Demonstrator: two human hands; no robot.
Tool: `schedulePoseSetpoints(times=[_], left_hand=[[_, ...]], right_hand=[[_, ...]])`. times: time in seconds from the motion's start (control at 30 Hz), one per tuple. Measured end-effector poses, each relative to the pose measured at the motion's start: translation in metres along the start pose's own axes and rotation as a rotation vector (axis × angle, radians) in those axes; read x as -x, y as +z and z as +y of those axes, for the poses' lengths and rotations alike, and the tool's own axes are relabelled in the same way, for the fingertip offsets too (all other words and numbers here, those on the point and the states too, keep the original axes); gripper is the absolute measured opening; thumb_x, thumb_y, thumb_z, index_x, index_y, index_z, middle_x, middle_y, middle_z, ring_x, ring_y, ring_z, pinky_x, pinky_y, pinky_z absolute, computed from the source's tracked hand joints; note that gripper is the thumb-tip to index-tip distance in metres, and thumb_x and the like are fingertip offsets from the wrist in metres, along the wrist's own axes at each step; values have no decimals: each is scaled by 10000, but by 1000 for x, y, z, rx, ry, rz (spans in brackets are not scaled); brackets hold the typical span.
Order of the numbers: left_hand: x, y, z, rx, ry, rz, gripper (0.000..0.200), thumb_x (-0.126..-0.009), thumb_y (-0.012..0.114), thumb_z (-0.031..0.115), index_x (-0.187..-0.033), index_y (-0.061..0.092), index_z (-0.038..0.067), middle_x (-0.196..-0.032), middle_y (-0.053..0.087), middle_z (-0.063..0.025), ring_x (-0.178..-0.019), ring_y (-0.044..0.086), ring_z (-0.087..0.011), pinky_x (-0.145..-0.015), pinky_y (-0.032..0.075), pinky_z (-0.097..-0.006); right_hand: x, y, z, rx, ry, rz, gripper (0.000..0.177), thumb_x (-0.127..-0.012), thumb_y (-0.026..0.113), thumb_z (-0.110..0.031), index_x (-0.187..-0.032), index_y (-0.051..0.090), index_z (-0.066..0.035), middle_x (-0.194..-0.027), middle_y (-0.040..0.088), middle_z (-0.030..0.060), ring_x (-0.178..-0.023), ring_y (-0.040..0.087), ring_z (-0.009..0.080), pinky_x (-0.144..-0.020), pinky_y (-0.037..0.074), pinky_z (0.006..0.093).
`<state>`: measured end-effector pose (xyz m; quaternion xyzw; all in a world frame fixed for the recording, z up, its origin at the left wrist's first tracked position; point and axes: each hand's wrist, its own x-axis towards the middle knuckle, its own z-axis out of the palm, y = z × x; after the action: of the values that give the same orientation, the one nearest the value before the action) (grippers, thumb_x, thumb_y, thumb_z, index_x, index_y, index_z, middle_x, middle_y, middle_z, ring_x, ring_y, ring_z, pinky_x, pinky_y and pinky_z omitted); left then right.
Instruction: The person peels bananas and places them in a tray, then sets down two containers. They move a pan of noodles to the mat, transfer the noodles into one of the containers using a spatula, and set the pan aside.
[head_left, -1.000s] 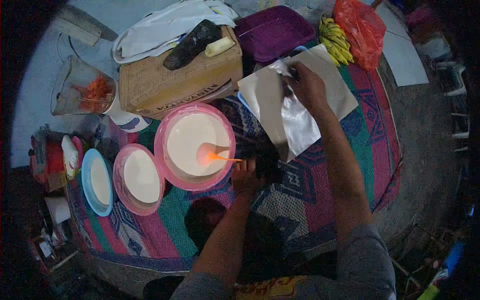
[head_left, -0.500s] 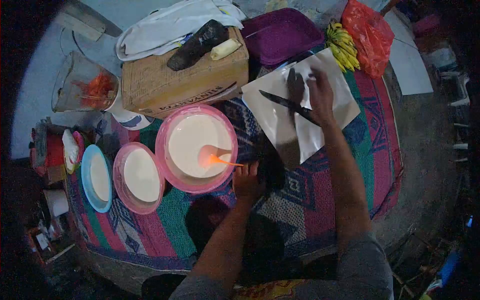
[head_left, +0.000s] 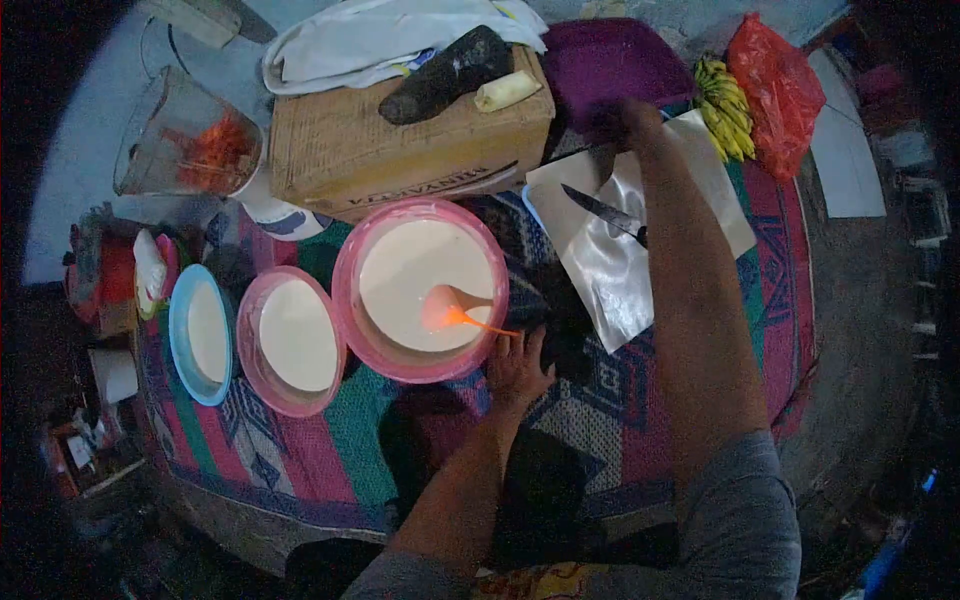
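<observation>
My left hand [head_left: 520, 370] rests beside the large pink bowl [head_left: 350, 290] of white liquid, fingers apart near the end of an orange ladle handle [head_left: 488, 328]. The ladle's bowl lies in the liquid. My right hand [head_left: 632, 122] reaches to the near edge of the purple tray [head_left: 620, 65]; its fingers are dark and unclear, and I cannot make out whether it holds anything. Beneath my right arm lies a shiny, pale sheet [head_left: 615, 285] with a knife [head_left: 600, 208] on it, blade pointing to the upper left.
A smaller pink bowl [head_left: 248, 345] and a blue bowl [head_left: 178, 335] hold white liquid. Behind stand a cardboard box [head_left: 410, 155] and a blender jug [head_left: 190, 150] with orange contents. Bananas [head_left: 725, 110] and a red bag [head_left: 772, 95] lie at the back right.
My right hand has moved away from above the sheet, forward to the purple tray. The view has shifted slightly. My left hand stays beside the large bowl, its fingers spread wider.
</observation>
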<state>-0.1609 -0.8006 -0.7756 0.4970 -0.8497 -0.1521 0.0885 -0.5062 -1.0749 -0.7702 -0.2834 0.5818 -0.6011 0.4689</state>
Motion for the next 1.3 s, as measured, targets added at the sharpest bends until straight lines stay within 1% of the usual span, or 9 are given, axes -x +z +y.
schedulePoseSetpoints(times=[0.27, 0.4, 0.5, 0.57, 0.73, 0.93, 1.03, 1.23, 1.3], left_hand=[[-4, -1, -6, 66, 26, -94, 543, -610, 625, 318, -1089, 485, 105, -970, 447, -153, -974, 415, -301, -768, 390, -422], [0, 13, -6, -10, 73, 90, 524, -609, 625, 295, -1072, 489, 92, -957, 459, -155, -956, 431, -306, -767, 382, -424], [-6, -15, 1, -24, 90, 151, 504, -605, 633, 274, -1047, 486, 81, -946, 462, -135, -904, 444, -303, -750, 378, -425], [-8, -28, 3, -23, 118, 233, 527, -601, 644, 274, -1060, 472, 80, -970, 465, -128, -907, 441, -304, -766, 376, -426], [-15, -43, -2, 187, 46, -260, 597, -622, 644, 285, -1134, 425, 71, -1100, 439, -167, -1040, 402, -327, -875, 346, -400], [-6, -54, -47, 548, -93, -682, 630, -706, 566, 291, -1242, 322, 67, -1177, 425, -211, -1085, 418, -315, -918, 329, -347], [20, -119, -51, 411, -24, -1058, 617, -708, 521, 238, -1254, 303, 49, -1201, 408, -209, -1116, 399, -292, -936, 312, -332], [76, -170, -111, 350, -228, -808, 577, -700, 528, 173, -1222, 337, 17, -1175, 436, -197, -1105, 408, -295, -932, 320, -348], [96, -170, -153, 314, -233, -590, 537, -704, 553, 164, -1185, 371, 12, -1137, 464, -193, -1065, 444, -290, -899, 352, -358]], right_hand=[[162, -45, -139, 19, -74, 228, 250, -775, 513, -196, -991, 518, -71, -923, 533, 64, -795, 505, 162, -575, 426, 245], [340, -83, -174, 230, -1, 402, 569, -792, 525, -325, -1206, 345, 21, -1200, 394, 142, -1090, 400, 266, -910, 332, 375], [453, -127, -166, 1130, 152, 180, 550, -840, 392, -442, -1244, 333, -74, -1195, 407, 144, -1055, 430, 269, -891, 339, 373], [519, -192, -116, 668, 495, -124, 519, -845, 413, -405, -1225, 361, -56, -1177, 435, 139, -1060, 426, 235, -891, 343, 358], [506, -52, -91, 1238, 864, -681, 530, -835, 427, -392, -1248, 323, -77, -1199, 418, 175, -1064, 443, 296, -901, 348, 372], [455, 59, -60, 1215, 402, -1329, 439, -827, 413, -187, -1246, 328, -89, -1126, 475, 155, -965, 502, 299, -806, 404, 389], [471, 86, -17, 1308, -176, -1146, 368, -811, 417, -131, -1171, 409, -57, -1082, 488, 159, -926, 516, 318, -784, 414, 395], [467, 111, -123, 1342, 281, -1046, 241, -843, 379, -143, -1005, 538, -61, -871, 568, 136, -814, 561, 285, -730, 455, 380], [484, 60, -132, 1486, 53, -913, 270, -869, 349, -189, -950, 559, -39, -828, 569, 133, -742, 571, 257, -674, 468, 336]])
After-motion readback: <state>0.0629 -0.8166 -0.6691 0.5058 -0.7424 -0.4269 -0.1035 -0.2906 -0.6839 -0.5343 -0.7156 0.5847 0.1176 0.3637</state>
